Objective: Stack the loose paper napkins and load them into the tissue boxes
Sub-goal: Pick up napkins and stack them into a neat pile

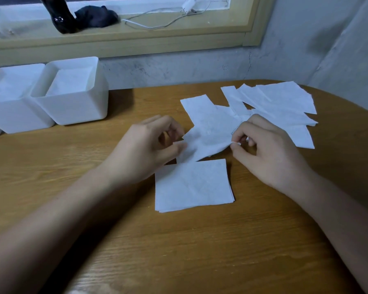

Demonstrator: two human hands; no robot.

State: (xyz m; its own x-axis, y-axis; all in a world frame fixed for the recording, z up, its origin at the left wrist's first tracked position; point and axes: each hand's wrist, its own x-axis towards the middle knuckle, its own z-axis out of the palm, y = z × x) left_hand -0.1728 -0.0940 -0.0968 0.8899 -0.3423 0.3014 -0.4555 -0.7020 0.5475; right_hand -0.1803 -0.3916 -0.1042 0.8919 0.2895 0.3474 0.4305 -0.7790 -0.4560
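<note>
Head view: left hand (149,149) and right hand (270,153) together pinch one napkin (210,136) beside one stack (191,185); two tissue boxes (72,111) left.

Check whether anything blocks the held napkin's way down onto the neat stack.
Nothing visible does. Both the left hand and right hand pinch the napkin just beyond the stack, whose top lies bare on the table.

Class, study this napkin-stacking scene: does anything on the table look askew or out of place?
The loose napkins far right on the table lie fanned at odd angles, unlike the squared stack nearby. The napkin pinched between left hand and right hand is rumpled. Nothing looks spilled.
</note>
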